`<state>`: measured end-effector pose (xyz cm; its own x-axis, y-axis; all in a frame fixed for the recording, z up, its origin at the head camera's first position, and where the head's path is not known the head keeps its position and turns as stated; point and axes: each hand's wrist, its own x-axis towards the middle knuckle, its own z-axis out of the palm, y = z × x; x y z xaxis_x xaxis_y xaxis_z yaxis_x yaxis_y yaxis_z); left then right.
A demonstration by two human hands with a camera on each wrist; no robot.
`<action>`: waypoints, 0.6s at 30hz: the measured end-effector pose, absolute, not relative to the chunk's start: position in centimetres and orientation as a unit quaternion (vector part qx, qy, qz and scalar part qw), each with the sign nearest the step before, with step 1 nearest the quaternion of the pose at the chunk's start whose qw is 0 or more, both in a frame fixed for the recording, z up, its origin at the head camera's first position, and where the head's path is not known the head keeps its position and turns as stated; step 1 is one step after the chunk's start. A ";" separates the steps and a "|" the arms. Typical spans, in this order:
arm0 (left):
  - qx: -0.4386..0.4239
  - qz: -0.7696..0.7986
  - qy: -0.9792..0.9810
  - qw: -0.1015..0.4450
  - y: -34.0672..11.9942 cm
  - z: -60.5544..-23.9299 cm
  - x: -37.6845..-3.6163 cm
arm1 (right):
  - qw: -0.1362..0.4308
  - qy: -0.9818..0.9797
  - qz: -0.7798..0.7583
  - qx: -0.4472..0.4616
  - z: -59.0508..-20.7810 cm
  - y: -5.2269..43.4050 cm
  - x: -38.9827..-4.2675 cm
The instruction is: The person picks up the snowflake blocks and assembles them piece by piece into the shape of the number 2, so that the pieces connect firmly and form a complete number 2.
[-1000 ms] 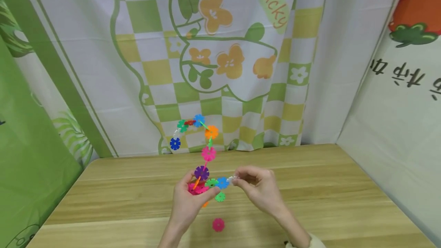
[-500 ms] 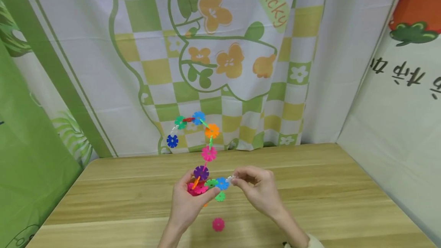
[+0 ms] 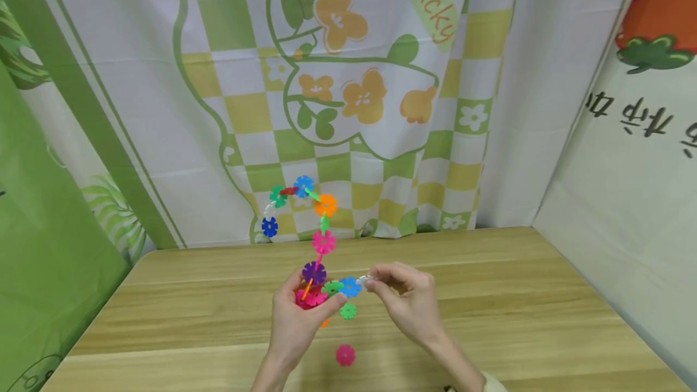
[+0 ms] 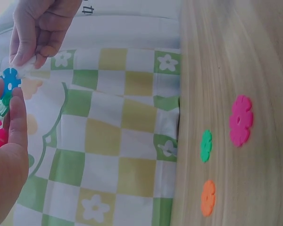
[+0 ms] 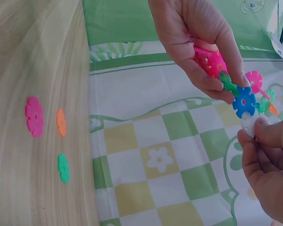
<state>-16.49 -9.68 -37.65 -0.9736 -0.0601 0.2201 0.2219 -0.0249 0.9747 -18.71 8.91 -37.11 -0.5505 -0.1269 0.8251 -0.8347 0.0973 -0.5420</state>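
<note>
My left hand (image 3: pixel 299 316) grips a chain of interlocking snowflake discs, with pink discs (image 3: pixel 316 297) against its palm and its thumb by a light blue disc (image 3: pixel 350 287). From that hand the chain rises past a purple disc (image 3: pixel 314 273) and an orange disc (image 3: pixel 326 205), then curves left to a dark blue disc (image 3: pixel 269 227) at its free end. Between thumb and fingertips my right hand (image 3: pixel 411 301) pinches a white disc (image 5: pixel 248 123), which meets the light blue disc's edge. Fingers partly cover the white disc.
Loose on the wooden table (image 3: pixel 517 295) lie a pink disc (image 3: pixel 345 355), a green disc (image 3: pixel 348 311) and an orange disc (image 4: pixel 208 198), below the hands. A patterned curtain (image 3: pixel 337 156) hangs behind the table's far edge.
The raised part of the chain has swung slightly left, its dark blue end included. Both hands stay nearly in place, and the white disc remains in the right fingertips.
</note>
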 end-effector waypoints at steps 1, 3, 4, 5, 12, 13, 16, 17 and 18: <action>-0.060 -0.713 -0.691 0.098 -9.7 -37.6 -16.5 | 0.310 -0.669 0.570 0.363 -37.1 9.0 -18.8; -0.063 -0.716 -0.689 0.094 -9.7 -37.5 -16.4 | 0.306 -0.665 0.571 0.372 -37.2 9.1 -18.9; -0.065 -0.717 -0.689 0.091 -9.7 -37.5 -16.4 | 0.305 -0.663 0.570 0.378 -37.1 9.1 -18.9; -0.068 -0.719 -0.686 0.087 -9.7 -37.5 -16.4 | 0.305 -0.662 0.568 0.382 -37.1 9.1 -18.9; -0.079 -0.709 -0.696 0.087 -9.7 -37.4 -16.3 | 0.318 -0.675 0.540 0.388 -36.8 9.1 -18.8; -0.084 -0.707 -0.697 0.087 -9.7 -37.4 -16.3 | 0.319 -0.681 0.537 0.382 -36.8 9.1 -18.7; -0.113 -0.705 -0.696 0.081 -9.7 -37.5 -16.4 | 0.319 -0.701 0.529 0.357 -36.6 9.3 -18.6; -0.127 -0.704 -0.694 0.079 -9.8 -37.5 -16.4 | 0.316 -0.706 0.529 0.348 -36.6 9.3 -18.6; -0.139 -0.705 -0.691 0.076 -9.8 -37.6 -16.4 | 0.309 -0.711 0.532 0.341 -36.6 9.4 -18.6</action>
